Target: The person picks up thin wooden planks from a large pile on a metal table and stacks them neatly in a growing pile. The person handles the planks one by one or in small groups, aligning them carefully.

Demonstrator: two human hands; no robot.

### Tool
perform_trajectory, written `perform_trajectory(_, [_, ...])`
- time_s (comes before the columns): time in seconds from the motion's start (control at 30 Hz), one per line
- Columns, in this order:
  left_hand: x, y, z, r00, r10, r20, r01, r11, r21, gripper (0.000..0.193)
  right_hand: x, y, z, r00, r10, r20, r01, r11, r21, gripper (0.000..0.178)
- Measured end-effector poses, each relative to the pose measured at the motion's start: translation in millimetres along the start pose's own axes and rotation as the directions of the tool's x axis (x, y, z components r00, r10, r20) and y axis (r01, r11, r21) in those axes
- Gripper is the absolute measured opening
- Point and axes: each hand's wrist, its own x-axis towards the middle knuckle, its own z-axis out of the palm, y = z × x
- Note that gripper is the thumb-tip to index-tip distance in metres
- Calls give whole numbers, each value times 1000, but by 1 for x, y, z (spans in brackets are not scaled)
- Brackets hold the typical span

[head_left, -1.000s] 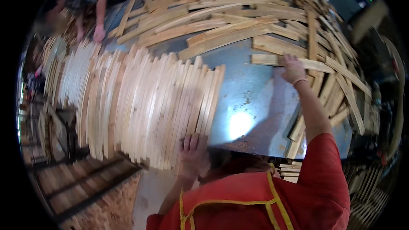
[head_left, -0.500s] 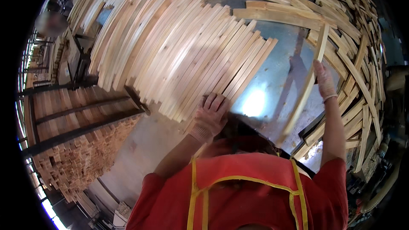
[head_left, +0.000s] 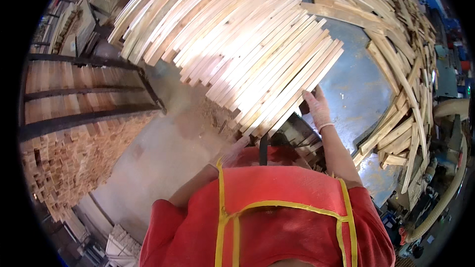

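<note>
Many pale wooden strips [head_left: 237, 44] lie side by side in a slanting row on a metal table. At the row's right edge, my right hand [head_left: 317, 107] grips the outermost wooden strip [head_left: 316, 79], with the thumb over its side and the other fingers partly hidden. My left hand [head_left: 238, 147] is low at the near ends of the strips, close to my body. It is pale and smeared, so its fingers cannot be made out.
The grey metal tabletop [head_left: 354, 89] extends right of the row. Loose, crossed strips [head_left: 405, 84] are heaped along the far and right sides. A stack of wood pieces [head_left: 84, 153] with a dark-framed rack [head_left: 89, 91] stands left. A ribbed hose [head_left: 440, 212] hangs at right.
My right hand has swung left with the strip, which now lies against the row's right edge. My left hand has drawn down toward the near ends. The view has shifted.
</note>
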Motion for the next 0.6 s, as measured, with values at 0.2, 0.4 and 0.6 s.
perform_trajectory(0.2, [7, 11, 30, 976, 210, -65, -217, 969, -121, 49, -4, -15, 3, 1000, -15, -24, 12, 996, -91, 66])
perform_trajectory(0.4, [16, 39, -35, 859, 270, 435, -199, 959, -201, 67, 14, 3, -6, 995, -43, 91, 30, 990, 140, 73])
perform_trajectory(0.6, [54, 187, 94, 847, 323, 421, -531, 506, 680, 83, 27, 11, -22, 977, 60, 203, -107, 967, 230, 61])
